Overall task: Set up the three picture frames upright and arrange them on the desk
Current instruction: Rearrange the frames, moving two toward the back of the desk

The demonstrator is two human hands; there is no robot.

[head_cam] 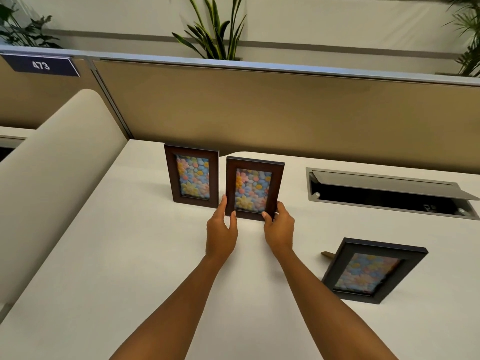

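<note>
Three dark wooden picture frames with pastel flower pictures are on the white desk (130,255). The left frame (192,174) stands upright near the back. Just right of it and a little nearer, the middle frame (254,187) stands upright, held at its bottom corners. My left hand (221,228) grips its lower left corner and my right hand (279,226) its lower right corner. The third frame (374,270) lies tilted on the desk at the right, picture up, with its back stand poking out at its left.
A beige partition wall (259,113) runs behind the desk, with a sign reading 473 at the far left. A cable hatch (389,193) with its lid raised is sunk into the desk at the right. A rounded divider (52,178) borders the left. Plants stand beyond the partition.
</note>
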